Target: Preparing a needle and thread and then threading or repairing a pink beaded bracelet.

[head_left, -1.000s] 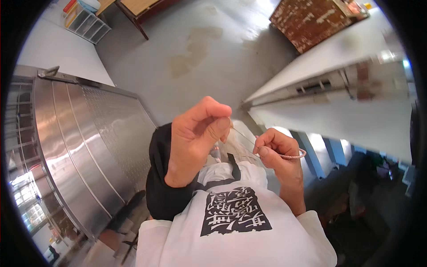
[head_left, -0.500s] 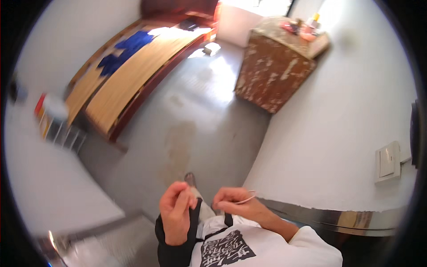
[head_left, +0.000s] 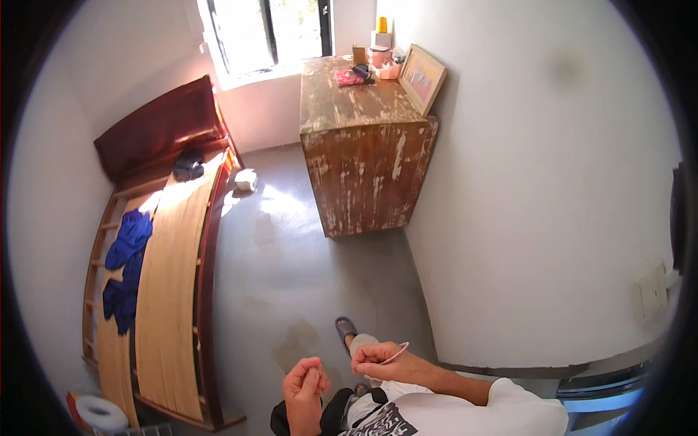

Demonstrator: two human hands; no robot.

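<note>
The bed point(head_left: 171, 291) stands left, clothes point(head_left: 131, 236) on its left side, headboard point(head_left: 160, 127) at the far end. Ahead, by the right wall point(head_left: 538, 218), is the cabinet point(head_left: 371, 174) — a frame point(head_left: 434, 76) on its right edge, the window point(head_left: 298, 33) behind and leftward. Nearest — left hand point(head_left: 304, 381) beside right hand point(head_left: 374, 357), the cord point(head_left: 396, 355) in the latter.

pale pink loop point(head_left: 397, 354), brown cabinet point(head_left: 369, 178) with white streaks
</note>
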